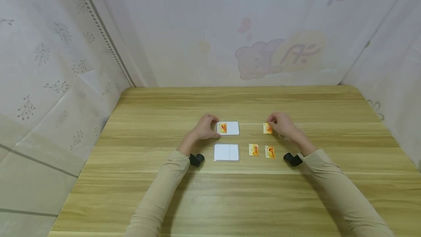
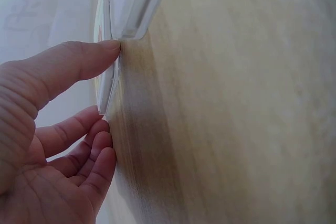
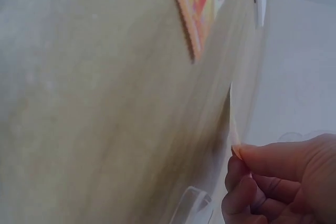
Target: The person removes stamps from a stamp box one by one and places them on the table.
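Note:
My left hand (image 1: 206,126) holds the left end of a flat white-backed stamp case (image 1: 233,128), its thumb (image 2: 100,56) on the near edge and fingers curled toward the far side. On the left half of that case lies an orange and yellow stamp (image 1: 223,128). My right hand (image 1: 282,124) pinches another orange stamp (image 1: 268,128) between thumb and fingertips. In the right wrist view this stamp (image 3: 233,121) appears nearly edge-on, tilted up from the table. A clear plastic piece (image 3: 193,205) lies under the right hand, mostly hidden in the head view.
Nearer me on the wooden table (image 1: 230,200) lies a second white case (image 1: 226,152) with a clear rim. To its right are two loose stamps, one yellow-orange (image 1: 253,150) and one with a round design (image 1: 269,152). A printed curtain (image 1: 197,46) hangs behind the table.

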A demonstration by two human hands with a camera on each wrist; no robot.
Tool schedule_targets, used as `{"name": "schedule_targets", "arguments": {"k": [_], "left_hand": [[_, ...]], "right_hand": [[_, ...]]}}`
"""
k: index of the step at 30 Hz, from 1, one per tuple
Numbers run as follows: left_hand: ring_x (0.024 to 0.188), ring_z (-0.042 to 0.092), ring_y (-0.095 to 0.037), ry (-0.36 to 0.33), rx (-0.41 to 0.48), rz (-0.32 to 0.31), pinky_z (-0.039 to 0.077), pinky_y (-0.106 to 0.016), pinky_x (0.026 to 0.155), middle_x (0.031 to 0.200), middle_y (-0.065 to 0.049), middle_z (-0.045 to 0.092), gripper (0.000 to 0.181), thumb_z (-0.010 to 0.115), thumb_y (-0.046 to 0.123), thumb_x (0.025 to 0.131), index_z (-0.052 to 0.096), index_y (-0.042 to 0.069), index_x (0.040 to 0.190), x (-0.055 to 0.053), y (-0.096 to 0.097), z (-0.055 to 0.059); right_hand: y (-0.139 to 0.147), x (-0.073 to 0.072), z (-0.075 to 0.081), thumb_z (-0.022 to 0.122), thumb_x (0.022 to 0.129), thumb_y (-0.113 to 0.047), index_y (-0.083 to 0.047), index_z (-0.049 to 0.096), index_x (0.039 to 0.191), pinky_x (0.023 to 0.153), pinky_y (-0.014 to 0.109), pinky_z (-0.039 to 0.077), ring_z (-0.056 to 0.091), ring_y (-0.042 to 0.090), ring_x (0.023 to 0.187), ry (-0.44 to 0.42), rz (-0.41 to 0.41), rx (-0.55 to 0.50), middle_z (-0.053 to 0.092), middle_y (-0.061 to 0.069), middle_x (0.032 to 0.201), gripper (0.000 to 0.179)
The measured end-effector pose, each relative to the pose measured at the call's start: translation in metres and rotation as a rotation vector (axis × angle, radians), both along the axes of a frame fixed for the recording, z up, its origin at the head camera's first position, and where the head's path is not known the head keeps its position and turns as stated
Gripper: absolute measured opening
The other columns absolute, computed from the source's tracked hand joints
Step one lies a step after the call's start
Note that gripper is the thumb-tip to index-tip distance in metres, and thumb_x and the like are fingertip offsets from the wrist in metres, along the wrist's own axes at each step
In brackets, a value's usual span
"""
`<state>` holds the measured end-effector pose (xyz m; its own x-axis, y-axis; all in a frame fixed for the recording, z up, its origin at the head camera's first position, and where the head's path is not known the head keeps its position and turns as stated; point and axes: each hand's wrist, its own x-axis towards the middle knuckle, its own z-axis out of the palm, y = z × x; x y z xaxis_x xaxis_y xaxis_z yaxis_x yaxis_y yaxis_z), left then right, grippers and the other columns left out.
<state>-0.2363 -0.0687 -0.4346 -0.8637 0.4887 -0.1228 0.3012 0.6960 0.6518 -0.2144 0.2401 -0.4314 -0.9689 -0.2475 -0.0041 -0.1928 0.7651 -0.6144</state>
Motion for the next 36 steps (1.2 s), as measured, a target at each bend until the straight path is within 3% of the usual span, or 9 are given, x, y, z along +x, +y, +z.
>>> {"name": "schedule_targets", "arguments": {"k": [20,25,26,29,32,33,36], "left_hand": [[0.106,0.047,-0.027,0.009,-0.009,0.0,0.039,-0.036,0.096,0.114,-0.015,0.051,0.056,0.079,0.012,0.073,0.054,-0.007,0.119,0.002,0.001,0.002],[0.106,0.047,-0.028,-0.003,0.017,-0.005,0.039,-0.036,0.096,0.112,-0.016,0.051,0.055,0.079,0.012,0.072,0.054,-0.007,0.118,-0.002,-0.001,-0.002],[0.104,0.047,-0.025,0.02,0.039,-0.021,0.039,-0.033,0.095,0.111,-0.013,0.051,0.056,0.08,0.017,0.072,0.055,-0.005,0.117,-0.007,-0.003,-0.012],[0.103,0.047,-0.025,0.026,0.038,-0.025,0.039,-0.032,0.094,0.11,-0.012,0.051,0.056,0.08,0.02,0.072,0.056,-0.005,0.116,-0.008,-0.004,-0.013],[0.104,0.047,-0.025,0.025,0.04,-0.023,0.039,-0.034,0.095,0.111,-0.013,0.051,0.056,0.08,0.019,0.072,0.056,-0.005,0.116,-0.006,-0.004,-0.01],[0.105,0.047,-0.027,0.003,0.021,-0.007,0.039,-0.037,0.096,0.112,-0.015,0.051,0.055,0.079,0.014,0.072,0.055,-0.007,0.117,-0.001,-0.001,0.0],[0.106,0.047,-0.028,0.006,0.008,-0.002,0.039,-0.037,0.096,0.113,-0.016,0.051,0.055,0.079,0.011,0.072,0.054,-0.008,0.118,0.002,0.001,0.003]], "right_hand": [[-0.011,-0.002,-0.001,0.058,0.083,0.005,0.006,0.056,0.082,0.059,0.032,0.044,0.052,0.022,0.066,-0.027,-0.019,0.118,0.057,0.012,0.073,0.002],[-0.012,-0.001,0.002,0.059,0.081,0.004,0.006,0.056,0.084,0.06,0.035,0.045,0.052,0.023,0.067,0.006,-0.034,0.143,0.057,0.012,0.074,0.005],[-0.012,-0.001,0.002,0.059,0.081,0.004,0.006,0.057,0.084,0.061,0.036,0.045,0.052,0.024,0.067,0.011,-0.037,0.141,0.058,0.012,0.074,0.005],[-0.014,-0.001,0.001,0.059,0.082,0.003,0.005,0.057,0.084,0.06,0.035,0.045,0.053,0.023,0.066,0.027,-0.038,0.116,0.058,0.012,0.074,0.004],[-0.017,-0.002,0.0,0.06,0.083,0.003,0.005,0.058,0.085,0.058,0.033,0.044,0.052,0.022,0.064,0.044,-0.029,0.079,0.058,0.012,0.072,0.004],[-0.019,-0.002,0.0,0.061,0.083,0.002,0.005,0.058,0.085,0.057,0.032,0.043,0.052,0.022,0.063,0.051,-0.023,0.074,0.058,0.011,0.071,0.004],[-0.025,-0.003,0.002,0.062,0.084,0.001,0.005,0.06,0.087,0.058,0.031,0.044,0.052,0.021,0.064,0.051,-0.011,0.051,0.058,0.01,0.072,0.006]]}}
